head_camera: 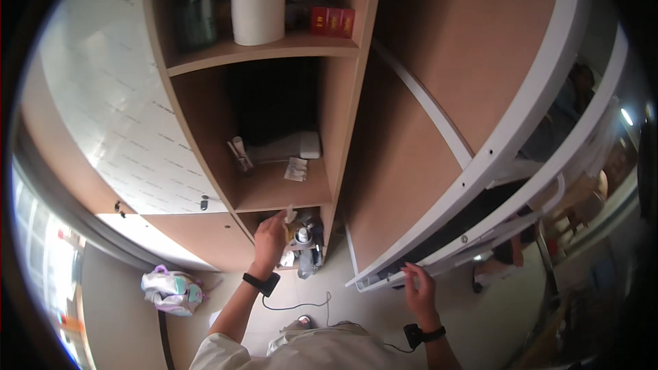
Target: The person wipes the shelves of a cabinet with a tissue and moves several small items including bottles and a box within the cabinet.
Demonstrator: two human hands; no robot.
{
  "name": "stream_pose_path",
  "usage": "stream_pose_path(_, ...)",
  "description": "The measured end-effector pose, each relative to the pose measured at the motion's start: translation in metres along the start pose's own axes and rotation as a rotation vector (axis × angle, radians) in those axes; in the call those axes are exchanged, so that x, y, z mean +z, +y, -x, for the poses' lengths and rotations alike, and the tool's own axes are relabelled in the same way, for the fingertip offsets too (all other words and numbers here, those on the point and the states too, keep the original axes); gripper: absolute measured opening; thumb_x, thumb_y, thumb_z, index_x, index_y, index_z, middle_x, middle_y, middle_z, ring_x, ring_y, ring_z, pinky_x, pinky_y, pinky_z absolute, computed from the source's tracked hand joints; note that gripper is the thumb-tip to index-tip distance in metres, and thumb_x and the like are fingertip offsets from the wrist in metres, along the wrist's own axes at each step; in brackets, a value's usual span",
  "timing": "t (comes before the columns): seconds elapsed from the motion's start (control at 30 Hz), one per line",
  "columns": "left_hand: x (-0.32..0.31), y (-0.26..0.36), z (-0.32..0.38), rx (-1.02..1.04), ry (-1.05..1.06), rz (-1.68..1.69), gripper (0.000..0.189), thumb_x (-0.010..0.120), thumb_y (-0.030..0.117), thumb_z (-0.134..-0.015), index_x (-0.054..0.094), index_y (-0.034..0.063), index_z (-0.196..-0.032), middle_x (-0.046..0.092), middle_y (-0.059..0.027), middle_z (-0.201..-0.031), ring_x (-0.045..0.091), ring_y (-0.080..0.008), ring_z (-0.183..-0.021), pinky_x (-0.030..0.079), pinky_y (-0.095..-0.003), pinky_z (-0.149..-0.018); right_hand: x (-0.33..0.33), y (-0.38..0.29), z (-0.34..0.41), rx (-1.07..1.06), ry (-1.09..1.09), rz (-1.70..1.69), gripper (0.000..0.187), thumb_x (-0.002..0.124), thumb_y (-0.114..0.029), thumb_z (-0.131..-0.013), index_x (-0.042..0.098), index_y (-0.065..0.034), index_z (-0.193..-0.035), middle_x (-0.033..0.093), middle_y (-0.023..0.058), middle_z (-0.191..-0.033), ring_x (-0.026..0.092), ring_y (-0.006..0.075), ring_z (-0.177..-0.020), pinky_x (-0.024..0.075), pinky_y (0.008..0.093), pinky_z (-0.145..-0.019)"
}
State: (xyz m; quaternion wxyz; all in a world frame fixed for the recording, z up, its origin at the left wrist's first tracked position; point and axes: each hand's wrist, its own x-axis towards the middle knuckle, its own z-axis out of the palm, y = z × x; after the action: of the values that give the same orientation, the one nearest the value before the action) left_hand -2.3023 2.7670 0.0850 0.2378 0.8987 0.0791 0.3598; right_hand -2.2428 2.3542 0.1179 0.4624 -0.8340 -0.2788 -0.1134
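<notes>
My left hand [270, 241] is raised in front of the lower compartment of a wooden shelf unit [282, 195]. Its fingertips pinch a small pale scrap [290, 215], possibly tissue or thin plastic, which overlaps the shelf's front edge. Just beyond and below the hand, the lower compartment holds a white-topped bottle [302, 235], a grey cloth-like item [308, 262] hanging over its front, and other clutter too small to name. My right hand [420, 288] hovers beside the white metal bed frame [380, 283], fingers loosely apart and nothing visible in them. Each wrist wears a black strapped device.
Above stand a white paper roll [258, 6] and red boxes [333, 22]. The middle shelf holds a folded paper [296, 169] and a white box [310, 145]. A pastel backpack [172, 290] sits on the floor at left; a cable [298, 308] hangs near my body.
</notes>
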Motion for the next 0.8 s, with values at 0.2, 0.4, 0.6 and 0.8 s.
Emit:
stream_pose_path(0.2,-0.103,-0.001,0.003,-0.225,0.340,-0.198,0.046,0.053,-0.006,-0.093,0.061,0.0046,-0.137,0.069,-0.0250,-0.119,0.069,-0.0404,-0.104,0.055,-0.0433,-0.085,-0.037,0.022,0.001,-0.122,0.207,-0.089,0.021,0.062,-0.004,-0.097,0.061,0.0021,-0.116,0.073,0.0171,-0.097,0.072,0.0269,-0.092,0.0570,0.0381,-0.082)
stream_pose_path(0.4,-0.160,0.008,0.034,-0.483,0.437,-0.392,0.037,0.049,0.000,-0.099,0.063,0.0019,-0.133,0.070,-0.0248,-0.117,0.068,-0.0406,-0.108,0.053,-0.0435,-0.093,-0.044,0.043,-0.018,-0.231,0.424,-0.203,0.036,0.066,-0.007,-0.096,0.049,-0.0001,-0.126,0.053,0.0104,-0.108,0.055,0.0214,-0.091,0.0467,0.0379,-0.089)
stream_pose_path(0.6,-0.173,0.008,0.084,-0.531,0.460,-0.482,0.034,0.049,0.004,-0.099,0.064,0.0001,-0.129,0.071,-0.0264,-0.108,0.069,-0.0418,-0.097,0.053,-0.0442,-0.083,-0.042,0.062,-0.022,-0.137,0.375,-0.384,0.041,0.071,-0.010,-0.094,0.047,-0.0011,-0.125,0.050,0.0116,-0.115,0.051,0.0200,-0.103,0.0444,0.0346,-0.092)
stream_pose_path(0.8,-0.184,-0.019,0.093,-0.543,0.490,-0.503,0.034,0.050,0.009,-0.100,0.063,0.0004,-0.130,0.070,-0.0270,-0.108,0.068,-0.0439,-0.099,0.053,-0.0468,-0.084,-0.034,0.049,-0.030,-0.151,0.483,-0.333,0.051,0.070,-0.012,-0.094,0.040,0.0011,-0.133,0.044,0.0192,-0.138,0.049,0.0307,-0.129,0.0353,0.0433,-0.112)
